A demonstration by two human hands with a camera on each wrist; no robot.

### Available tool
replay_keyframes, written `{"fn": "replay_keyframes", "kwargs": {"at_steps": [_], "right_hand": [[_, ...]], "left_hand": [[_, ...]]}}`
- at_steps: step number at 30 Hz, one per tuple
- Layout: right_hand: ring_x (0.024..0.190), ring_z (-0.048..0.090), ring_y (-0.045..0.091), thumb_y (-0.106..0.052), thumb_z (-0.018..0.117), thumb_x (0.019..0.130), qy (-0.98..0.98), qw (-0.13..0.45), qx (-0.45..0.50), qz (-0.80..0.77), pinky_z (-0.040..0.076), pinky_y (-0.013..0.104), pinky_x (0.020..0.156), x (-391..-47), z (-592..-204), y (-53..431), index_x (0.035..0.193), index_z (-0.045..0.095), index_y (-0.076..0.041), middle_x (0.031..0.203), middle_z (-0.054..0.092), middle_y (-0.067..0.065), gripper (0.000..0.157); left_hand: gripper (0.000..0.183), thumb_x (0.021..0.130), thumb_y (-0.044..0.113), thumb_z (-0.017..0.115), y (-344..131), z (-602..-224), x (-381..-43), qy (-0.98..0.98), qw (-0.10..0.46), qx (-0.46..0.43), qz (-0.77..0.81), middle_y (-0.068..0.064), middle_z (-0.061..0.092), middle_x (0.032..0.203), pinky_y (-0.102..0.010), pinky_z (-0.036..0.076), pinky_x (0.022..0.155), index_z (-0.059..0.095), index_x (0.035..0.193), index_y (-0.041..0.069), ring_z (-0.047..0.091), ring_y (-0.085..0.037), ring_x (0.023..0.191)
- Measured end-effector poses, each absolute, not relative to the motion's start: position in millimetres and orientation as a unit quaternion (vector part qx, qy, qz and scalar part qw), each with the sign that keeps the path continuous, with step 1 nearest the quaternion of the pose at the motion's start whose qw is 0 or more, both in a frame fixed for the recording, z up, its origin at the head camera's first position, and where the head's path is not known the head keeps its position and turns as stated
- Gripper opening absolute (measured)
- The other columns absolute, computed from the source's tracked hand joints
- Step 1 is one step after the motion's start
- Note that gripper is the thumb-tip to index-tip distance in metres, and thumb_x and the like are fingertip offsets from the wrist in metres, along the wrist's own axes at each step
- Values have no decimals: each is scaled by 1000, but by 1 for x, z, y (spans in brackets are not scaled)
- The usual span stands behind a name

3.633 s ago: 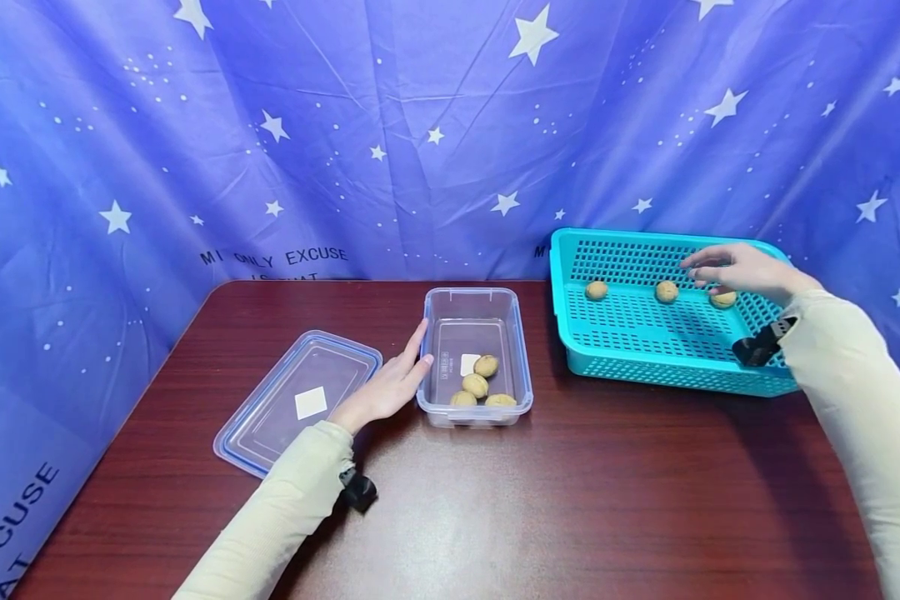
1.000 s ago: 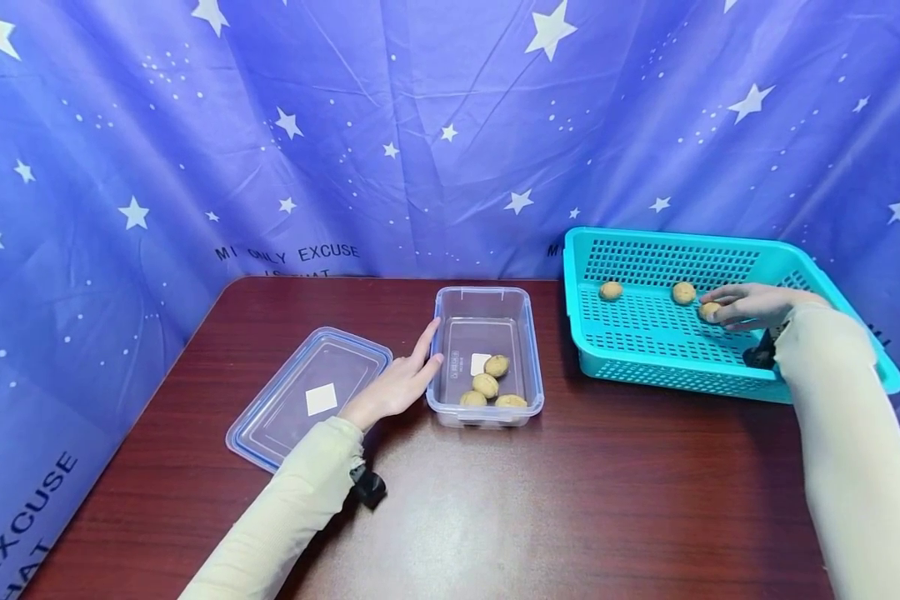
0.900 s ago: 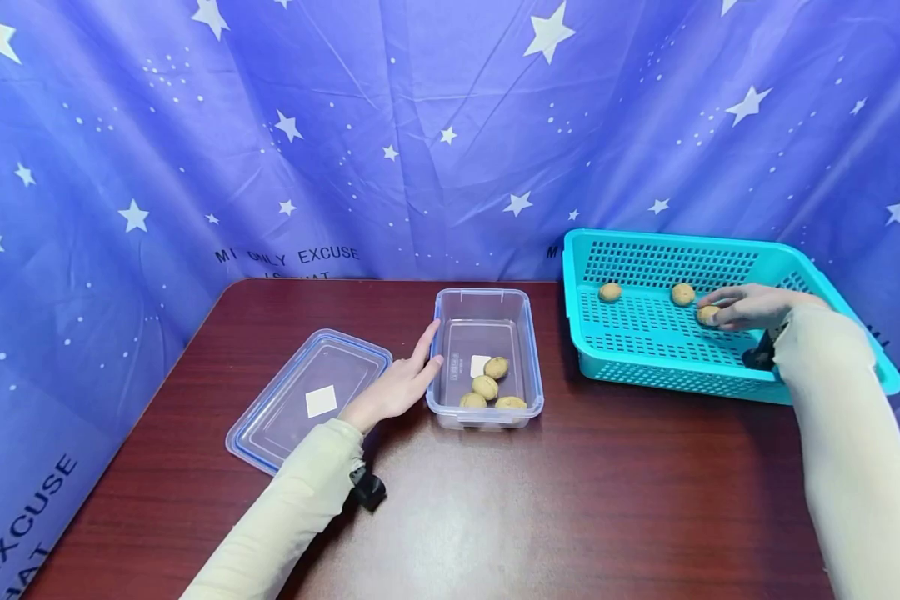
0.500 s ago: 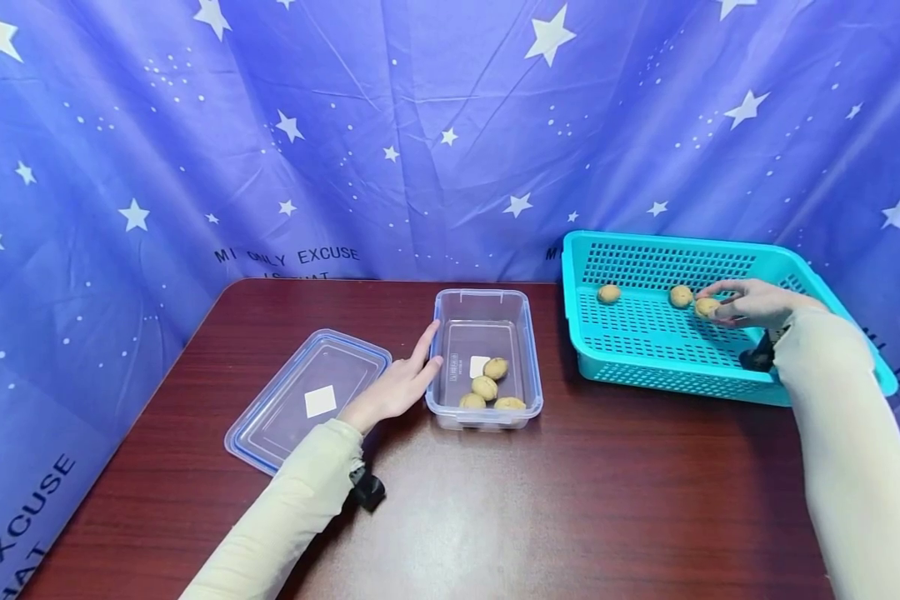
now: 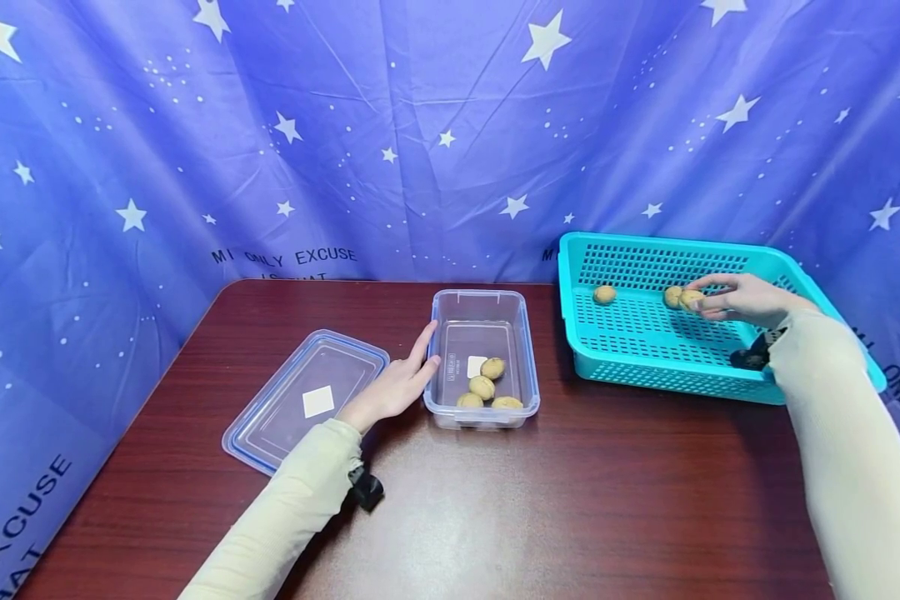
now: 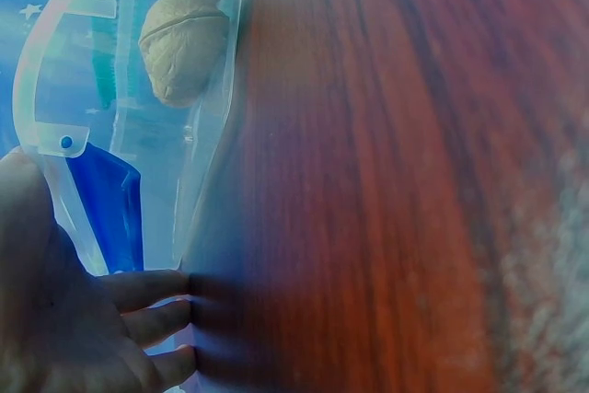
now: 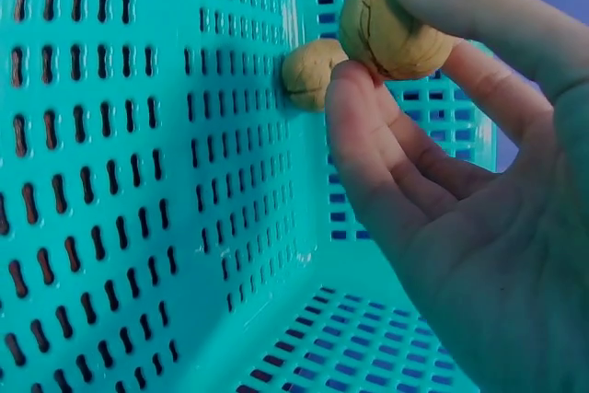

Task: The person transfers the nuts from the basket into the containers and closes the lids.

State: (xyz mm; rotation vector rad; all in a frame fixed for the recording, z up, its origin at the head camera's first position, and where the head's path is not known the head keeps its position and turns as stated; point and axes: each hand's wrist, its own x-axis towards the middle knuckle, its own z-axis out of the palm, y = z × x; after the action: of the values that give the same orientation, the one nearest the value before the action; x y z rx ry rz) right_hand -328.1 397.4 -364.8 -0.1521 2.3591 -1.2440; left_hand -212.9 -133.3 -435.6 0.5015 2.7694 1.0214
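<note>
Between thumb and fingertips my right hand (image 5: 750,300) pinches a walnut (image 7: 396,29) inside the turquoise basket (image 5: 675,383). Just beyond it sits a second walnut (image 7: 311,75), which the held one partly overlaps in the head view. Another walnut (image 5: 604,294) lies farther left on the basket floor. My left hand (image 5: 393,385) rests with extended fingers against the left side of a clear plastic food container (image 5: 521,333). Several walnuts (image 5: 482,387) lie in the container's near end, seen through its wall in the left wrist view.
A clear lid (image 5: 270,429) with a blue seal and a white label lies left of the container, partly under the left forearm. The dark wooden table (image 5: 555,508) ends at a blue star-patterned curtain (image 5: 420,167). Each wrist carries a small black camera (image 5: 366,487).
My right hand reached down into the basket, took hold of the rightmost walnut, and has moved left with it towards the middle one. My left hand stays at the container.
</note>
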Motion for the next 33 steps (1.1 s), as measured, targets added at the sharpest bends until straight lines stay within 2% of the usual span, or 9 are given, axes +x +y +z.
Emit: {"fn": "replay_keyframes", "kwargs": {"at_steps": [10,15,20,28,33], "right_hand": [[99,63,15,-15,61,96,864,221,-85,-443,50,38,89,-327,-360,386,138,39,7,120,55,21,52],[98,63,11,-13,60,97,863,219,-100,-445,51,32,87,-326,-350,378,138,40,6,120,54,19,50],[103,62,16,-15,60,97,874,202,-109,-429,52,29,84,-324,-341,369,140,38,7,123,52,20,53],[97,61,5,-20,58,98,896,182,-116,-389,52,27,82,-319,-329,361,141,39,2,131,49,23,52],[97,62,7,-24,60,97,902,178,-122,-374,52,28,81,-314,-324,357,139,43,1,130,50,19,52]], "left_hand": [[62,105,39,32,-134,-435,-210,921,78,169,342,-27,51,133,-49,42,96,2,157,25,56,-37,115],[61,105,38,32,-134,-433,-211,920,75,171,345,-28,52,132,-49,43,95,2,157,25,57,-38,113],[61,105,38,32,-134,-432,-211,920,74,166,346,-28,51,132,-50,42,97,3,157,26,55,-40,115],[60,105,39,32,-134,-433,-210,922,74,160,344,-29,51,132,-50,41,97,3,157,27,54,-42,116],[60,105,39,31,-134,-434,-211,920,75,163,347,-29,51,132,-50,41,97,2,157,28,54,-41,116]]}}
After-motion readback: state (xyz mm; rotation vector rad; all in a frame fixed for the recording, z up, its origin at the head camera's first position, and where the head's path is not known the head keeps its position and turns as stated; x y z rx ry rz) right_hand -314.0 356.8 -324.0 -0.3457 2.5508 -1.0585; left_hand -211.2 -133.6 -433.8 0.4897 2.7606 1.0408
